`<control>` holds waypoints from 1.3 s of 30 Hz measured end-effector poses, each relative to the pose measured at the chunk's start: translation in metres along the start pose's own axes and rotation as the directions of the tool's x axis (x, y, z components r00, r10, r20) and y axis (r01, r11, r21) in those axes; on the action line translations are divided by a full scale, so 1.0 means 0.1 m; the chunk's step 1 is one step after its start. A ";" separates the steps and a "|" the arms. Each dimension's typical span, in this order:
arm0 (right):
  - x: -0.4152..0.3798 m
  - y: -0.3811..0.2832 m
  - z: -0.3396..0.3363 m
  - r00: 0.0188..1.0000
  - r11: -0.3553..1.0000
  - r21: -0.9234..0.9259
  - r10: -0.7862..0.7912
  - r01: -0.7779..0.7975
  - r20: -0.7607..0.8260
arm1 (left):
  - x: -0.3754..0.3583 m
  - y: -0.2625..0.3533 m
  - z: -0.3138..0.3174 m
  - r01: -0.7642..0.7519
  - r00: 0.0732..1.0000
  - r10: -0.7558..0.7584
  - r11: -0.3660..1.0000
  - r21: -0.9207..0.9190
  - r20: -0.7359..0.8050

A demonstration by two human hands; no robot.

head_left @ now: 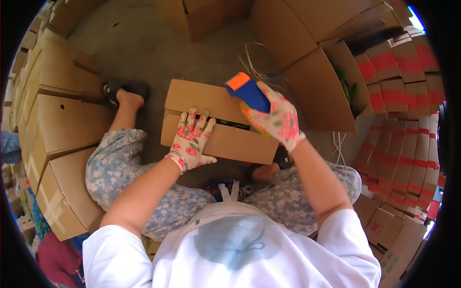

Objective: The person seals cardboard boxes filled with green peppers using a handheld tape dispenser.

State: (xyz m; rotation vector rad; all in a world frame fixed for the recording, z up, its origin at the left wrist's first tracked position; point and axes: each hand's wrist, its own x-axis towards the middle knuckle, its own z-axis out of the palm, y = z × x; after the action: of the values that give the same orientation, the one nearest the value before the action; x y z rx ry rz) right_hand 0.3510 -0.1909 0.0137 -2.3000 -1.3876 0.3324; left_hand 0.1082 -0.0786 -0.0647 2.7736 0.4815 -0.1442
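A cardboard box (245,147) lies between my legs, its top flaps folded in with a narrow gap between them. Something green (234,124) shows through that gap. My left hand (191,140), in a floral glove, rests flat on the flaps with its fingers spread across the gap. Above the box's right side, my right hand (280,117) in a matching glove is wrapped round a blue tape dispenser (250,96) with an orange front end. Its orange end points up and left, away from me. Part of a yellow piece (257,124) shows beside the right fingers.
Stacked closed cartons (67,120) stand close on my left. An open carton (331,91) with green leaves inside stands at the right, near loose white strapping (257,62). Flattened boxes with red print (401,153) are piled at the far right. Another carton (206,17) stands ahead.
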 end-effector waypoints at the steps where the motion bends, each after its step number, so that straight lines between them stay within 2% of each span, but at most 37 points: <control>1: 0.14 0.06 0.00 1.000 1.000 0.015 -0.020 0.019 0.015 | 0.02 0.03 0.00 -0.001 1.000 0.001 1.000 -0.006 0.008; 2: 0.35 0.17 0.09 0.997 0.928 0.369 0.034 -0.059 0.074 | 0.07 0.05 -0.01 0.030 0.999 -0.030 0.999 0.031 0.027; 3: 0.59 0.12 0.11 0.980 0.716 0.671 0.107 -0.193 0.168 | 0.10 0.06 -0.01 0.063 0.997 -0.066 0.996 0.067 0.045; 5: 1.10 -0.05 0.22 0.952 0.432 0.855 0.226 -0.287 0.205 | 0.07 0.04 0.01 0.051 0.999 -0.052 0.998 0.040 0.009; 6: 1.36 0.08 0.37 0.928 0.380 0.848 0.102 -0.370 0.359 | 0.08 0.02 0.01 0.034 0.999 -0.033 0.999 0.023 -0.035; 8: 1.55 0.00 0.59 0.811 0.112 0.803 0.083 -0.585 0.579 | 0.09 -0.01 0.00 0.065 0.996 -0.066 0.998 -0.006 -0.056; 10: 1.50 -0.09 1.00 0.895 0.076 0.892 0.018 -0.446 0.446 | 0.09 -0.04 -0.01 0.099 0.992 -0.102 0.994 -0.045 -0.072; 11: 1.41 -0.12 0.96 0.896 0.114 0.888 0.037 -0.444 0.443 | 0.08 -0.04 -0.01 0.099 0.989 -0.105 0.993 -0.059 -0.103; 12: 1.47 -0.10 0.99 0.825 0.060 0.823 0.059 -0.564 0.561 | 0.09 -0.04 -0.02 0.104 0.985 -0.113 0.992 -0.074 -0.133; 14: 1.44 -0.02 1.05 0.815 0.093 0.810 0.033 -0.579 0.579 | 0.10 -0.07 -0.03 0.102 0.984 -0.116 0.989 -0.104 -0.135; 15: 1.40 0.01 1.04 0.851 0.092 0.848 -0.003 -0.522 0.525 | 0.11 -0.08 -0.03 0.103 0.981 -0.117 0.990 -0.092 -0.155; 16: 1.35 -0.04 0.96 0.846 0.093 0.842 0.001 -0.531 0.533 | 0.13 -0.10 -0.03 0.103 0.978 -0.116 0.991 -0.082 -0.174; 18: 1.27 -0.10 0.81 0.781 0.158 0.765 0.124 -0.624 0.612 | 0.16 -0.11 0.02 0.133 0.982 -0.142 0.988 -0.083 -0.122; 19: 1.20 -0.09 0.81 0.772 0.157 0.756 0.128 -0.636 0.623 | 0.14 -0.08 0.03 0.164 0.983 -0.169 0.983 -0.081 -0.072; 21: 1.17 -0.14 0.80 0.841 0.210 0.815 0.104 -0.540 0.531 | 0.14 -0.08 0.02 0.164 0.983 -0.171 0.981 -0.100 -0.065; 22: 1.15 -0.17 0.75 0.842 0.216 0.815 0.091 -0.538 0.532 | 0.15 -0.09 0.00 0.158 0.985 -0.165 0.981 -0.116 -0.055; 24: 1.06 -0.20 0.56 0.899 0.475 0.792 -0.004 -0.383 0.437 | 0.17 -0.08 -0.04 0.170 0.985 -0.171 0.982 -0.082 -0.006; 25: 0.97 -0.18 0.41 0.896 0.486 0.787 -0.016 -0.381 0.444 | 0.19 -0.10 -0.06 0.169 0.985 -0.167 0.984 -0.049 0.046; 26: 0.82 -0.15 0.23 0.917 0.704 0.700 -0.196 -0.114 0.347 | 0.20 -0.11 -0.07 0.186 0.982 -0.184 0.981 -0.058 0.039; 27: 0.69 -0.15 0.11 0.872 0.814 0.550 -0.396 0.188 0.288 | 0.21 -0.11 -0.09 0.174 0.985 -0.172 0.980 -0.093 0.031; 28: 0.56 -0.18 0.04 0.860 0.812 0.551 -0.411 0.193 0.304 | 0.19 -0.11 -0.08 0.161 0.987 -0.159 0.978 -0.129 0.025; 29: 0.44 -0.20 -0.01 0.817 0.839 0.344 -0.516 0.421 0.258 | 0.17 -0.11 -0.01 0.178 0.984 -0.176 0.974 -0.137 0.024; 30: 0.36 -0.22 -0.04 0.749 0.782 0.106 -0.620 0.614 0.232 | 0.17 -0.12 0.09 0.163 0.985 -0.168 0.977 -0.140 -0.026; 31: 0.29 -0.19 0.01 0.739 0.773 0.111 -0.631 0.625 0.236 | 0.16 -0.14 0.11 0.149 0.984 -0.161 0.979 -0.140 -0.079; 32: 0.22 -0.11 0.12 0.772 0.787 0.115 -0.616 0.606 0.158 | 0.15 -0.14 0.11 0.162 0.981 -0.175 0.976 -0.143 -0.083; 33: 0.19 -0.08 0.18 0.797 0.800 0.120 -0.598 0.588 0.080 | 0.16 -0.12 0.04 0.169 0.985 -0.170 0.983 -0.070 -0.011; 34: 0.19 -0.07 0.18 0.785 0.788 0.124 -0.614 0.603 0.085 | 0.17 -0.12 -0.02 0.172 0.983 -0.172 0.985 0.004 0.061; 37: 0.19 -0.04 0.19 0.729 0.731 0.074 -0.682 0.678 0.061 | 0.15 -0.11 -0.09 0.172 0.985 -0.170 0.983 -0.065 0.041; 39: 0.21 -0.01 0.26 0.769 0.769 0.045 -0.639 0.637 0.035 | 0.17 -0.11 -0.13 0.180 0.982 -0.176 0.982 -0.062 0.064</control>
State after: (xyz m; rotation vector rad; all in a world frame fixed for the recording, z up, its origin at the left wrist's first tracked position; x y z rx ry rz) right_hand 0.3498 -0.1659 -0.0081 -1.6503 -2.0638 0.1834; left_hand 0.1208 -0.0592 -0.0583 2.6497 0.7063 -0.2454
